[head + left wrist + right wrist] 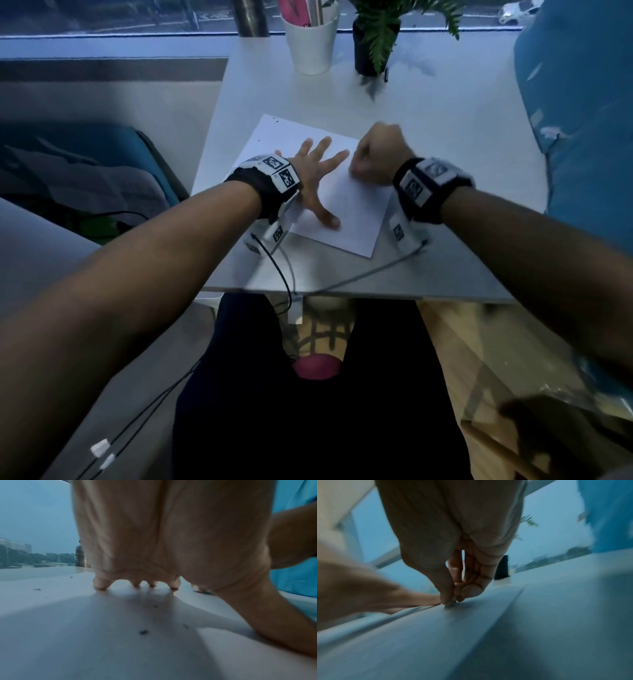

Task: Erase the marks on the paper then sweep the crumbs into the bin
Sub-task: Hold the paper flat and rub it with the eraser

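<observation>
White cup (pixel 312 42) holding pink items and dark-potted fern (pixel 378 37) stand side by side at the far edge of the white counter (pixel 445 137), metal cylinder (pixel 250 17) behind them, blue fabric (pixel 582 102) at right, street outside window.

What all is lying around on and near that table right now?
paper: one, white, on the table, skewed.
crumbs: several, dark, scattered on the paper.
eraser: one small piece, colour unclear, pinched against the paper.
table: one, white.
cup: one, white, far edge, holding pink items.
plant: one, green in a dark pot, right of the cup.
metal cylinder: one, silver, left of the cup.
left hand: fingers spread, pressing the paper flat.
right hand: fingers curled, pinching the eraser.
</observation>
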A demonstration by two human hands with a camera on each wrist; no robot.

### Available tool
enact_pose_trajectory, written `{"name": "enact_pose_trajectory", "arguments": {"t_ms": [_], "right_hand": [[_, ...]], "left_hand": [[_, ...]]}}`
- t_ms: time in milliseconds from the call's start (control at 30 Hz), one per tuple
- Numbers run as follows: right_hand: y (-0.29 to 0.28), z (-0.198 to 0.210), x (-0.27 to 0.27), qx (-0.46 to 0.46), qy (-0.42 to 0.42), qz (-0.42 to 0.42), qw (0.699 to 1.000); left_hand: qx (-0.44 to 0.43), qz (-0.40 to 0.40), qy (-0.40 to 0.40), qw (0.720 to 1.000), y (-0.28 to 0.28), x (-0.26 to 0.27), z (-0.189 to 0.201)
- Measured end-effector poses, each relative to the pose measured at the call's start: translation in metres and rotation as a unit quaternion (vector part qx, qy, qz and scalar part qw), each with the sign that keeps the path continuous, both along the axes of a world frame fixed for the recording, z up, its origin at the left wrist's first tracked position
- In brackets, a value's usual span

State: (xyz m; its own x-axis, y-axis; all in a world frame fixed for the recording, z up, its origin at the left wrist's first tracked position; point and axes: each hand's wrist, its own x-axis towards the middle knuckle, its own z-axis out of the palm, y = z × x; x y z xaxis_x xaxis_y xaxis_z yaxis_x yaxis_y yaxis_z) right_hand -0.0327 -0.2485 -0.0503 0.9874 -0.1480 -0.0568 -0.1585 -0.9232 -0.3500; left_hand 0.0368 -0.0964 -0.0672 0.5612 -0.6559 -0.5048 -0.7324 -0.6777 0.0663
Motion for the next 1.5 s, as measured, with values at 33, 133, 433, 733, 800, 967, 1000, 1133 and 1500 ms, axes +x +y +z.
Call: {"name": "enact_pose_trajectory", "arguments": {"t_ms": [33, 133, 433, 733, 800, 967, 1000, 1133, 1500], "right_hand": [[-0.008, 0.001, 0.006, 0.007, -0.021, -0.028, 0.999], [0.015, -0.006, -0.001, -0.016, 0.004, 0.010, 1.000], [0.005, 0.006, 0.005, -0.020, 0.027, -0.028, 0.999], [0.010, 0.007, -0.003, -0.004, 0.028, -0.038, 0.999], [0.035, 0.006, -0.014, -0.003, 0.063, 0.042, 0.997], [0.004, 0.002, 0.010, 0.022, 0.027, -0.076, 0.996], [0.009, -0.002, 0.009, 0.018, 0.022, -0.070, 0.997], [0.030, -0.008, -0.002, 0.007, 0.062, 0.007, 0.998], [0.003, 0.016, 0.010, 0.060, 0.038, -0.112, 0.991]], "left_hand": [[0.000, 0.000, -0.006, 1.000, 0.000, -0.001, 0.000], [-0.002, -0.002, -0.012, 1.000, 0.000, -0.001, -0.001], [0.016, -0.012, -0.006, 1.000, -0.002, 0.000, 0.002], [0.028, -0.007, 0.003, 1.000, -0.003, -0.001, 0.004], [0.020, -0.005, 0.009, 1.000, -0.002, -0.001, 0.003], [0.032, -0.009, 0.002, 0.999, -0.005, -0.003, 0.003], [0.030, -0.009, 0.001, 0.999, -0.005, -0.003, 0.003], [0.025, -0.005, 0.006, 1.000, -0.002, -0.002, 0.003], [0.043, -0.012, 0.002, 0.999, -0.005, -0.001, 0.002]]}}
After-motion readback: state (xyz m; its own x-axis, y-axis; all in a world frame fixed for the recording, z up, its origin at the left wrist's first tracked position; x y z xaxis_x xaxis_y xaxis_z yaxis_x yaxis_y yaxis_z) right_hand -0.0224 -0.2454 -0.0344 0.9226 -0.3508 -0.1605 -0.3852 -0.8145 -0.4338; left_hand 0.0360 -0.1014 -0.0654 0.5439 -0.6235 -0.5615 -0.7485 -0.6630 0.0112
